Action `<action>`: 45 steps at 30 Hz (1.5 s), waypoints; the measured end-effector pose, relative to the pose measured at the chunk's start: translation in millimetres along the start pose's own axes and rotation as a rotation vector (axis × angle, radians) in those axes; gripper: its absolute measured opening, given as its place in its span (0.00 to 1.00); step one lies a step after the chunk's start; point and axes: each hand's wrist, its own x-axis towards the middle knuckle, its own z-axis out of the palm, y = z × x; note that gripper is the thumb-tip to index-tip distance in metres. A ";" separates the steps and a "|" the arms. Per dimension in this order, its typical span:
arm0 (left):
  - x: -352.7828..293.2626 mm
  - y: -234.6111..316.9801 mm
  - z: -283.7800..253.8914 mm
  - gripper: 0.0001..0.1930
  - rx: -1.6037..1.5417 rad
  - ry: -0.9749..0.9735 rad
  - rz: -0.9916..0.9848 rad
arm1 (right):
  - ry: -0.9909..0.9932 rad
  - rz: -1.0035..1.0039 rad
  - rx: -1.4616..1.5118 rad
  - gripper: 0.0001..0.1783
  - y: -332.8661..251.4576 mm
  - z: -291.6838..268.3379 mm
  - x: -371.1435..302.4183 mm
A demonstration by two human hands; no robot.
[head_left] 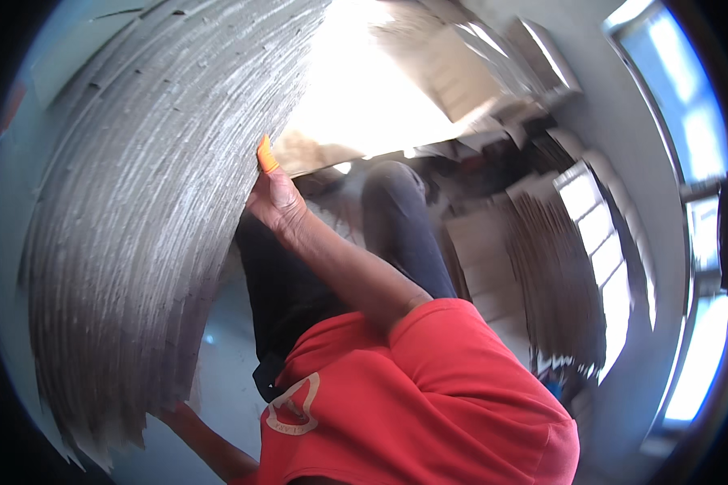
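A tall, thick stack of grey-brown cardboard sheets (154, 186) fills the left side of the head view, its layered edges facing me. My right hand (277, 198) is against the stack's right edge, with an orange cover on the thumb. The thumb lies along the sheets and the other fingers are mostly hidden, so the hand appears to grip the stack's side. My left hand (168, 414) is at the stack's lower end, nearly all of it hidden by the sheets; its fingers do not show.
Beyond my right hand lies a brightly lit pale sheet or board (380, 105), washed out by glare. Another stack of brown cardboard (554, 275) stands to the right, blurred. Farther right is a wall with a blue-framed window (703, 356). My legs (396, 218) are below the bright board.
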 end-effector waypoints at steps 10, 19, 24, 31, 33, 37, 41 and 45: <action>85.9 -26.5 161.2 0.29 0.103 -0.582 -0.170 | 0.170 -0.680 -0.014 0.32 -145.7 -13.2 -115.3; 65.1 -75.2 314.3 0.27 0.156 -1.101 -0.333 | 0.359 -1.244 0.081 0.35 -179.6 -18.6 -310.2; 5.9 -117.8 378.4 0.27 0.186 -1.331 -0.449 | 0.486 -1.518 0.077 0.39 -144.4 -35.6 -405.4; -101.6 -212.3 462.4 0.26 0.226 -1.560 -0.605 | 0.648 -1.700 0.057 0.37 -100.7 -74.7 -522.0; -121.6 -239.7 494.2 0.25 0.252 -1.598 -0.622 | 0.624 -1.719 0.008 0.34 -100.3 -80.7 -524.8; -147.7 -292.5 509.6 0.25 0.338 -1.630 -0.678 | 0.677 -1.754 0.063 0.30 -81.6 -112.0 -547.1; -162.7 -331.4 510.9 0.24 0.483 -1.681 -0.690 | 0.680 -1.700 0.086 0.31 -63.9 -179.5 -571.5; -174.0 -354.4 518.8 0.24 0.672 -1.782 -0.639 | 0.327 -1.680 0.125 0.32 -54.5 -250.8 -590.0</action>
